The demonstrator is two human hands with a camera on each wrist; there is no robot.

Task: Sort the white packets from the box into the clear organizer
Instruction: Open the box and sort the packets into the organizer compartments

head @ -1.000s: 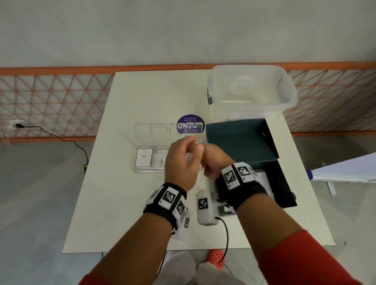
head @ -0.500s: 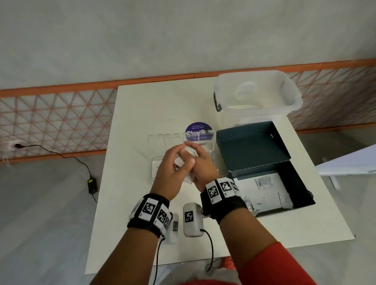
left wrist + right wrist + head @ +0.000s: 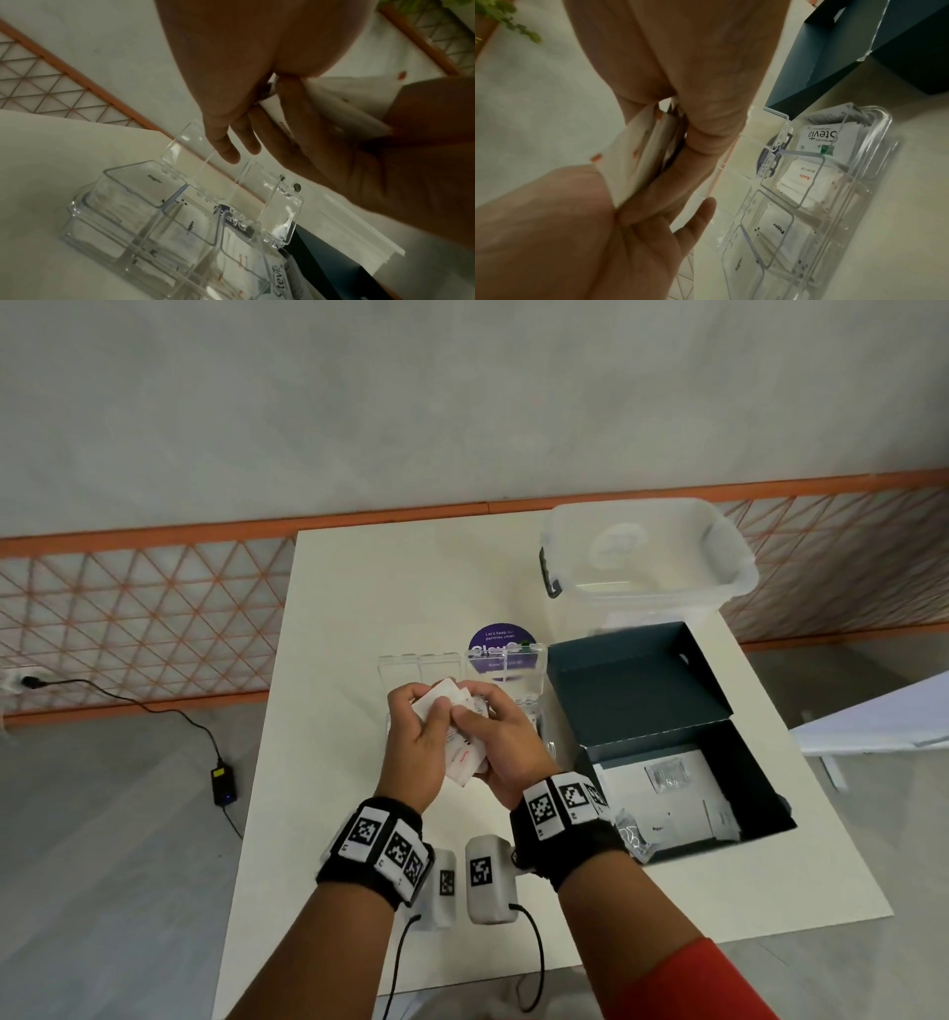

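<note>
Both hands hold a small stack of white packets [image 3: 459,752] with red print above the clear organizer [image 3: 506,662]. My left hand [image 3: 418,737] grips the stack from the left, and my right hand [image 3: 500,742] pinches it from the right. The right wrist view shows the white packets [image 3: 639,154] edge-on between the palms. The clear organizer [image 3: 164,229] has its lids up, and its compartments hold packets labelled Stevia, Salt and Pepper [image 3: 780,227]. To the right, the dark box [image 3: 683,778] lies open with a few sachets inside.
A big translucent tub [image 3: 642,557] stands at the table's back right, behind the box lid. A purple round sticker [image 3: 500,639] lies behind the organizer. Two grey tagged devices [image 3: 485,878] with cables sit near the front edge. A charger [image 3: 224,780] lies on the floor at left.
Both hands have drawn back a little toward me with the packets, which are now fanned more visibly between them. My head view has shifted, so the table sits further right.
</note>
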